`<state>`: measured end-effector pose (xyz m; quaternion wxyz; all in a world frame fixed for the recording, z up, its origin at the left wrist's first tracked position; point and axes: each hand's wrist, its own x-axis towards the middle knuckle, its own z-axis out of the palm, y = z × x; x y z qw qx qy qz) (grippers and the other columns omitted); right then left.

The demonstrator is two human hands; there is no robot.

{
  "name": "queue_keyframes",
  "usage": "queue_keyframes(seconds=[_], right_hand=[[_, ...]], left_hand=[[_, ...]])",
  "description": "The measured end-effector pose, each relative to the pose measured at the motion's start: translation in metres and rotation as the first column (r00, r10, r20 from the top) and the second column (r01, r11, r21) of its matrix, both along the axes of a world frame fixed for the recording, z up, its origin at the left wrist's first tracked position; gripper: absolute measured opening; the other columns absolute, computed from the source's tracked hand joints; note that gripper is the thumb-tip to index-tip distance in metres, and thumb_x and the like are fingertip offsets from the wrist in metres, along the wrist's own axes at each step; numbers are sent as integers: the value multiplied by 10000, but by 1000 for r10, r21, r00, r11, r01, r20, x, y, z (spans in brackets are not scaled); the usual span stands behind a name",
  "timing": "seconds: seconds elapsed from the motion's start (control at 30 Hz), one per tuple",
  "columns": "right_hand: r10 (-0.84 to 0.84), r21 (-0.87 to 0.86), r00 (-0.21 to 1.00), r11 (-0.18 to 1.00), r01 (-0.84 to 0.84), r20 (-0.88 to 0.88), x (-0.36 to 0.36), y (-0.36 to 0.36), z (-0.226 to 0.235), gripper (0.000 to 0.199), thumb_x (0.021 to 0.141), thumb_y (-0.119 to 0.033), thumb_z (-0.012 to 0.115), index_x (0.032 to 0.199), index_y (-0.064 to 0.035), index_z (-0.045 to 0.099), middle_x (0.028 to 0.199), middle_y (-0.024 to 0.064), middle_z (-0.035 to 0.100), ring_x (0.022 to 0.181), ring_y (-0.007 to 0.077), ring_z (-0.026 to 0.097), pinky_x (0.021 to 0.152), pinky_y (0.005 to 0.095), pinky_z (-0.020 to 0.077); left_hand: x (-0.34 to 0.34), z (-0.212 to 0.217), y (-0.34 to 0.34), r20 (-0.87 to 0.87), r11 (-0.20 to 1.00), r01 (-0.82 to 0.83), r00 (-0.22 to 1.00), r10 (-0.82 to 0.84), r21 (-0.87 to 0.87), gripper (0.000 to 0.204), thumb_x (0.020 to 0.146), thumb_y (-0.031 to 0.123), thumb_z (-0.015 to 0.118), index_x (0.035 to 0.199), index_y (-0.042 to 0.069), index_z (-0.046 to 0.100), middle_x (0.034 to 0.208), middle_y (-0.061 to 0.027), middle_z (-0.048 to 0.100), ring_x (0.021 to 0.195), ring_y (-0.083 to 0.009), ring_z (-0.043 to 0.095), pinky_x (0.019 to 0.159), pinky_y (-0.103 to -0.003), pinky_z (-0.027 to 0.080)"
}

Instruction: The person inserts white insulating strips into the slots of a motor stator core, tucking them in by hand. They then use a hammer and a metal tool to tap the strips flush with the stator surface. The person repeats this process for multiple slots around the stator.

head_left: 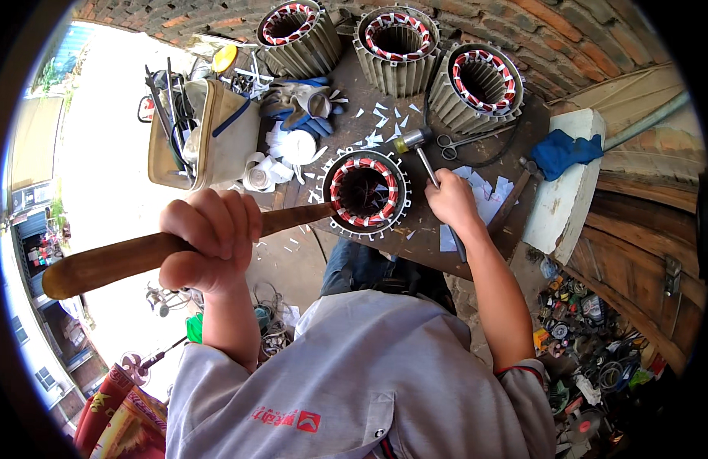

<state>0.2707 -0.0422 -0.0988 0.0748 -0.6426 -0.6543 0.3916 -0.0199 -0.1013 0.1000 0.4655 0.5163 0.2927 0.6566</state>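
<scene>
Workbench (446, 222): stator (365, 191) btwn hands.

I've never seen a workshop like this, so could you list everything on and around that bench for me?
Motor stators: three, grey with red-white windings, back of table.
Stator: one, same colours, table centre.
Wooden stick: one, brown, tip at centre stator.
Hammer: one, metal.
Scissors: one, right of hammer head.
Tool bag: one, beige, left.
Blue cloth: one, on white block.
Left hand: grips stick.
Right hand: grips hammer handle.
</scene>
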Motion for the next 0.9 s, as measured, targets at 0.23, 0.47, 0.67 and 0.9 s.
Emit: queue_keyframes(seconds=[0.23,0.47,0.67,0.9], right_hand=[[-369,-176,764,929,326,-529,8,-99,105,248,971,-118,616,1168,30,584,816,71,632,706,192,620,667,343,512],[-179,-75,728,982,173,-662,-66,-150,93,507,978,-48,554,1457,57,426,822,71,648,668,133,564,677,257,487],[-403,14,765,881,473,-502,-67,-136,120,520,978,-21,548,1480,17,421,697,89,595,537,126,591,526,298,492],[-268,45,828,942,332,-492,-105,-146,109,569,932,-17,587,1468,44,406,629,190,525,514,268,559,531,322,459]], left_hand=[[-21,-16,14,12,960,271,963,-271,-76,581,952,613,553,626,153,413,523,32,451,434,-113,404,468,-262,395],[-13,-21,29,18,957,289,957,-289,-13,517,1054,474,435,646,158,397,516,22,423,419,-112,347,421,-273,320],[-22,-24,32,83,957,286,956,-282,-44,501,1070,426,415,647,158,394,495,10,389,393,-119,308,422,-278,313],[-15,-23,33,76,956,290,955,-287,-33,494,1061,435,435,654,157,394,486,10,376,380,-117,291,418,-288,298]])
